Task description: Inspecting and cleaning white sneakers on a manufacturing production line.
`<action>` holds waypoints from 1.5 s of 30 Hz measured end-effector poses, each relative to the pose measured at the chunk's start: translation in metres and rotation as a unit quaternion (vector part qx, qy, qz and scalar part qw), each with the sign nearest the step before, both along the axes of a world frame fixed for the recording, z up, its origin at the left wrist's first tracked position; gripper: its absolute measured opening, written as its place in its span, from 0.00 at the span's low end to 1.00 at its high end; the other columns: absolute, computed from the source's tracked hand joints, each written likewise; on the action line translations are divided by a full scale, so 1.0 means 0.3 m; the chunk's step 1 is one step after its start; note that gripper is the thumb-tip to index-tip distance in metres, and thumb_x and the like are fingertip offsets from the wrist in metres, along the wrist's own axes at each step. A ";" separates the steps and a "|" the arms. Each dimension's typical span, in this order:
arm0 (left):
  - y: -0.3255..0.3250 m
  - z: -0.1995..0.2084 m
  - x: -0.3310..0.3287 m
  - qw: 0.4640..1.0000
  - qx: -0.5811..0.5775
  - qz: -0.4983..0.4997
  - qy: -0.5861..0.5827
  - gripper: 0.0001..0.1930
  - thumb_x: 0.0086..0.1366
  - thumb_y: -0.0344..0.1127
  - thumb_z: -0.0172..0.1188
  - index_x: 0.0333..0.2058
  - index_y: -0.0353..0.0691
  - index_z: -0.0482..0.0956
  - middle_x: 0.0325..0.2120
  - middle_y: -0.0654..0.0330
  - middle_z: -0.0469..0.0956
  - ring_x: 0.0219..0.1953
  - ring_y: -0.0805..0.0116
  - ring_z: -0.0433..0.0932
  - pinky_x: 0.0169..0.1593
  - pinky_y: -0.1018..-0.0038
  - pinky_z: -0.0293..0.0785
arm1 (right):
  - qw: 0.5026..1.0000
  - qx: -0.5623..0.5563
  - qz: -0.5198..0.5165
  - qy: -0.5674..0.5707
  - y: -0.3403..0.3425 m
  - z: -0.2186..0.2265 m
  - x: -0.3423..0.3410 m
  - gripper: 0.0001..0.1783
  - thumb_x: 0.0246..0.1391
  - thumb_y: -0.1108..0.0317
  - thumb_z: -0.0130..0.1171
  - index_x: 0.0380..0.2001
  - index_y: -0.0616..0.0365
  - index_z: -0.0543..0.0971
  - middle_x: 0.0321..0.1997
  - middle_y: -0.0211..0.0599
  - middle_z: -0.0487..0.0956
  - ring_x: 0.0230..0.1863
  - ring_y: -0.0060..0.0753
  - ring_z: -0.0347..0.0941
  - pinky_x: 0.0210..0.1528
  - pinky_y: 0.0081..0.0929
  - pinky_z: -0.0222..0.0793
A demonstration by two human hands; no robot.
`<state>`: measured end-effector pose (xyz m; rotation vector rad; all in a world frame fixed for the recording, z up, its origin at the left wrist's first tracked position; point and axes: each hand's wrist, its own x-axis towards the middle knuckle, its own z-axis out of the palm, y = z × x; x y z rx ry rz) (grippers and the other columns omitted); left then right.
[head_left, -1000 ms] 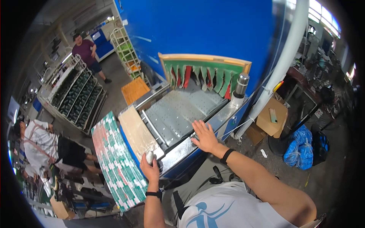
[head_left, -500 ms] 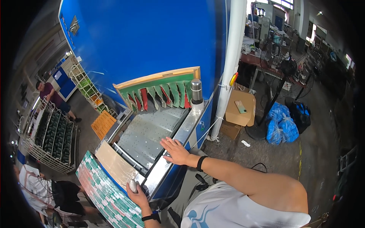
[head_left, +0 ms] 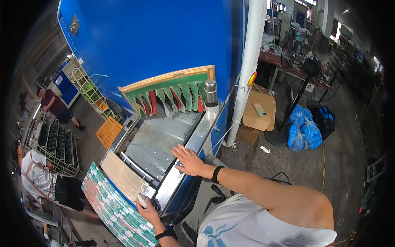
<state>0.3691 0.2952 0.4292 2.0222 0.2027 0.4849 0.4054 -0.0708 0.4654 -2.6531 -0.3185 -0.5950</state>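
Note:
My right hand [head_left: 189, 161] lies flat with spread fingers on the shiny metal side rail [head_left: 170, 186] of a conveyor. Beside it runs the grey perforated conveyor belt [head_left: 152, 138], which passes under a curtain of green and red cloth strips [head_left: 164, 101]. At the conveyor's near end my left hand [head_left: 149, 212] curls round a small silvery rounded object [head_left: 142, 200], whose kind I cannot make out. Left of that hand are a tan board under clear film [head_left: 122, 172] and a sloping surface covered in green, white and red patches [head_left: 111, 201].
A steel flask [head_left: 211, 92] stands on the rail's far end, before a tall blue panel [head_left: 152, 37]. To the right are a white pipe [head_left: 248, 70], a cardboard box [head_left: 257, 110] bearing a phone, blue bags [head_left: 303, 131] and a fan [head_left: 311, 66]. Two people work at the left near racks [head_left: 55, 142].
The whole view has shifted slightly. Both hands keep their places on the conveyor. At the lower left, the person in white has moved and leans by the rack.

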 end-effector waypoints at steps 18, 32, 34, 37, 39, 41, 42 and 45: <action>0.047 -0.053 0.001 0.999 -0.046 -0.014 -0.006 0.37 0.66 0.19 0.69 0.73 0.35 0.73 0.70 0.43 0.75 0.70 0.45 0.76 0.74 0.56 0.70 | 1.000 0.025 0.002 0.012 0.012 0.005 0.007 0.45 0.69 0.50 0.64 0.80 0.62 0.64 0.85 0.51 0.61 0.87 0.59 0.51 0.79 0.55 0.62; 0.012 -0.008 -0.019 0.997 0.073 0.008 0.006 0.31 0.64 0.34 0.79 0.66 0.40 0.83 0.60 0.45 0.82 0.64 0.48 0.79 0.70 0.59 0.74 | 0.999 0.047 0.003 0.020 0.010 0.012 0.017 0.45 0.67 0.54 0.68 0.80 0.60 0.64 0.85 0.50 0.62 0.88 0.59 0.51 0.82 0.56 0.56; 0.000 -0.002 -0.022 0.997 0.064 0.028 -0.023 0.28 0.59 0.32 0.80 0.59 0.39 0.86 0.55 0.46 0.85 0.60 0.43 0.80 0.68 0.55 0.74 | 0.999 0.044 0.022 0.023 0.021 0.017 0.024 0.46 0.66 0.56 0.69 0.80 0.61 0.64 0.85 0.51 0.62 0.88 0.59 0.50 0.83 0.54 0.56; 0.003 -0.001 -0.018 0.995 0.095 0.014 -0.029 0.27 0.59 0.33 0.80 0.57 0.40 0.86 0.56 0.45 0.85 0.64 0.40 0.78 0.71 0.52 0.72 | 0.999 0.036 -0.014 0.033 0.025 0.002 0.019 0.45 0.66 0.57 0.69 0.80 0.61 0.64 0.85 0.51 0.62 0.88 0.61 0.49 0.84 0.54 0.53; -0.004 0.009 -0.011 0.996 0.085 0.005 -0.034 0.26 0.58 0.33 0.80 0.56 0.40 0.86 0.55 0.45 0.86 0.65 0.39 0.77 0.71 0.52 0.71 | 0.999 0.042 -0.002 0.029 0.019 -0.004 0.020 0.45 0.66 0.59 0.68 0.80 0.62 0.63 0.85 0.52 0.61 0.88 0.63 0.49 0.85 0.55 0.52; -0.001 0.019 -0.016 0.996 0.084 0.007 -0.032 0.26 0.58 0.33 0.81 0.56 0.41 0.86 0.55 0.45 0.86 0.65 0.39 0.77 0.71 0.52 0.71 | 0.998 0.054 -0.004 0.028 0.022 -0.010 0.023 0.44 0.67 0.61 0.65 0.81 0.62 0.62 0.85 0.53 0.61 0.88 0.65 0.49 0.86 0.56 0.49; -0.002 0.020 -0.018 0.995 0.089 0.012 -0.034 0.27 0.57 0.34 0.81 0.56 0.41 0.86 0.55 0.46 0.86 0.65 0.39 0.77 0.71 0.52 0.71 | 0.998 0.052 0.002 0.029 0.022 -0.020 0.027 0.44 0.67 0.61 0.65 0.81 0.62 0.62 0.85 0.53 0.61 0.88 0.65 0.49 0.86 0.56 0.49; -0.003 0.022 -0.025 0.995 0.089 0.025 -0.035 0.28 0.57 0.35 0.82 0.56 0.41 0.87 0.56 0.46 0.86 0.66 0.39 0.77 0.71 0.52 0.72 | 0.999 0.048 -0.001 0.007 0.023 -0.047 0.040 0.42 0.67 0.61 0.65 0.80 0.62 0.64 0.84 0.52 0.63 0.87 0.64 0.50 0.85 0.57 0.50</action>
